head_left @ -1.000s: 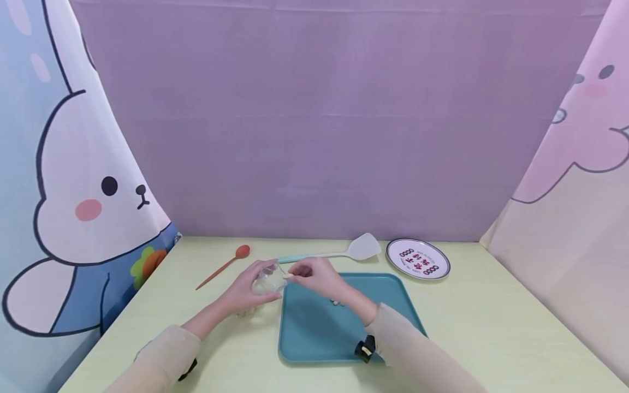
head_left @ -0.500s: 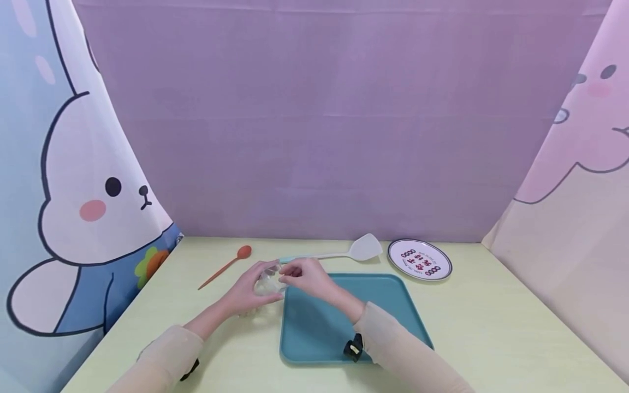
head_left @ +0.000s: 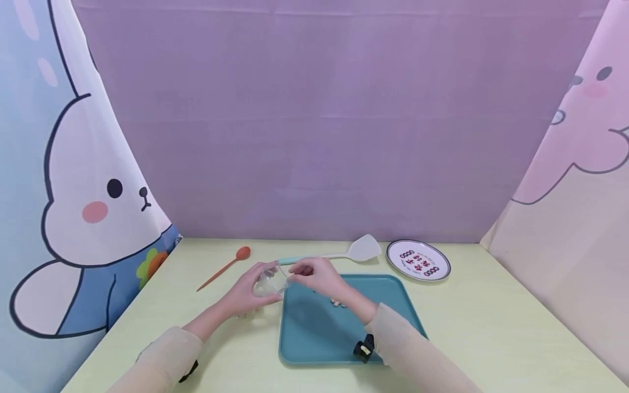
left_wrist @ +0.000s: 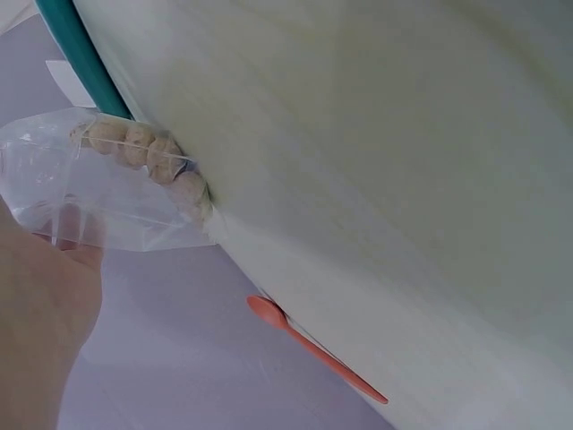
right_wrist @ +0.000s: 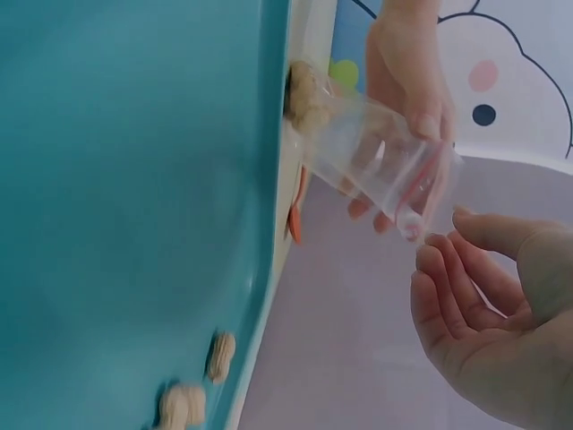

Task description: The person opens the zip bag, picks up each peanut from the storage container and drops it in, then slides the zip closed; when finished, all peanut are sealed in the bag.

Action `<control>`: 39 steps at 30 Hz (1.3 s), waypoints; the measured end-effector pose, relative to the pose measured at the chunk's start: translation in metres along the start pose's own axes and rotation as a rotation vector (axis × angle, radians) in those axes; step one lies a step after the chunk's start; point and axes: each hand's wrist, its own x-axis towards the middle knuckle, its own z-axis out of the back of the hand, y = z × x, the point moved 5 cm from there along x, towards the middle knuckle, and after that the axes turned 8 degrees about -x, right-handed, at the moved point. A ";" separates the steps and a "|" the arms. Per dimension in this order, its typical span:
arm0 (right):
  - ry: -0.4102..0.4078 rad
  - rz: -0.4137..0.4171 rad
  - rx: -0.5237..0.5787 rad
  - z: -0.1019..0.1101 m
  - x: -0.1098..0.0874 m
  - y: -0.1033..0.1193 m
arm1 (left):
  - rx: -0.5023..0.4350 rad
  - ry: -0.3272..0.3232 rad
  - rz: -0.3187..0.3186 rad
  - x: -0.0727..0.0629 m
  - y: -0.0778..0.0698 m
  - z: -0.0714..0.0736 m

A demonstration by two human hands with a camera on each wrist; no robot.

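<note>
Where the hands (head_left: 318, 275) nearly meet — between them — lies a bag (right_wrist: 363, 154).

Text readable with certainty: none. Marked item: round white plate (head_left: 418, 260), located beyond and to the right of the right hand (head_left: 318, 275) in the head view. Main marking: bold red characters (head_left: 418, 263), Chinese in form, grouped at the middle of the plate face; strokes too blurred to identify. Secondary marking: fine print (head_left: 425, 255) beyond the red group, on the side farther from the right hand; too small to read. Ornamental signs: two rows of linked rings. First row (head_left: 407, 254): plate side nearer the right hand. Second row (head_left: 431, 271): opposite side, farther from the right hand.
</note>
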 end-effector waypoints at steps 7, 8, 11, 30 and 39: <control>-0.013 -0.008 -0.005 0.021 -0.016 -0.012 | -0.011 -0.001 0.014 -0.001 -0.001 0.000; -0.015 -0.009 -0.008 0.023 -0.018 -0.014 | -0.011 -0.002 0.014 -0.001 -0.001 0.000; -0.013 -0.017 -0.001 0.029 -0.026 -0.022 | -0.011 -0.001 0.011 -0.001 -0.001 -0.001; 0.026 -0.173 -0.051 0.043 -0.071 -0.079 | -0.001 -0.003 0.033 0.000 -0.006 0.001; 0.092 -0.242 -0.127 0.035 -0.079 -0.095 | -0.002 -0.005 0.033 -0.001 -0.003 0.002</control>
